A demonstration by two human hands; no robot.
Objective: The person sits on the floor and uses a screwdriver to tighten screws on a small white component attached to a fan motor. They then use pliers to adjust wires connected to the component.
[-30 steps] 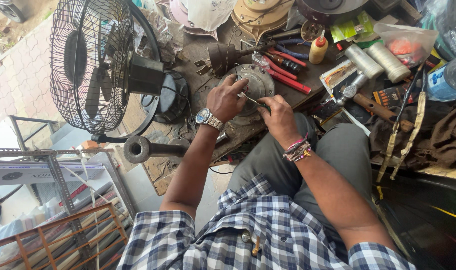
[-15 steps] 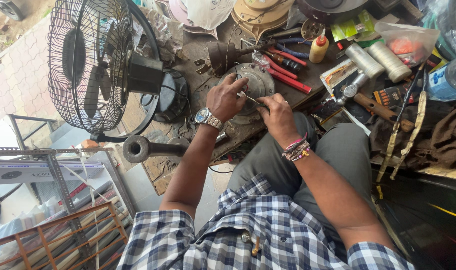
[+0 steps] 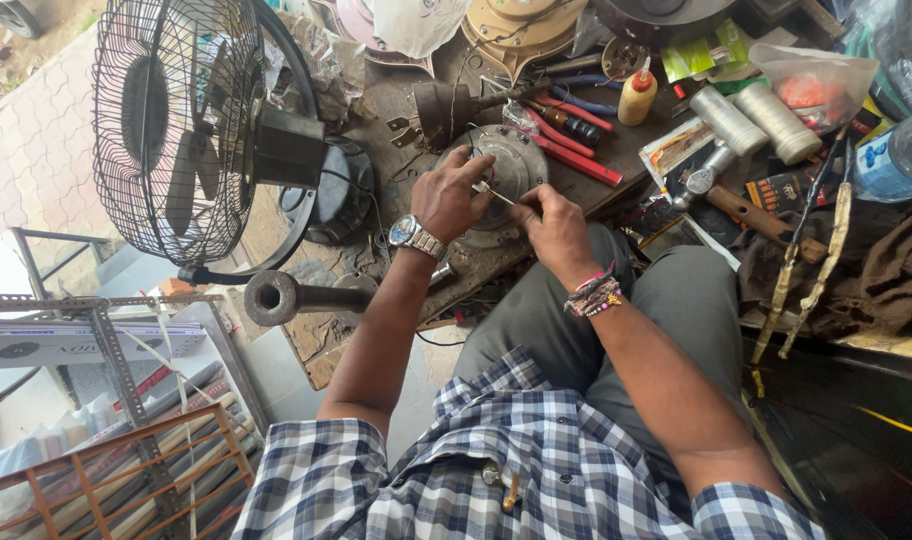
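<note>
Head view, round metal cover (image 3: 511, 165) under both hands' fingers (image 3: 473, 170), thin tool (image 3: 496, 194) seemingly pinched.

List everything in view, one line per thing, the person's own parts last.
Motor cover: 1, grey round metal, bench centre, under both hands.
Thin tool: 1, metal, between the hands.
Fan: 1, black caged, left of bench.
Pipe: 1, dark, at bench's left edge.
Pliers: red-handled, count unclear, right of cover.
Glue bottle: 1, yellowish with red tip, upper bench.
Thread spools: 2, pale, upper right.
Hammer: 1, wooden handle, right.
Water bottle: 1, clear, far right.
Rack: 1, orange metal, lower left.
Left hand: wristwatch, on cover.
Right hand: bead bracelets, grip on tool.
</note>
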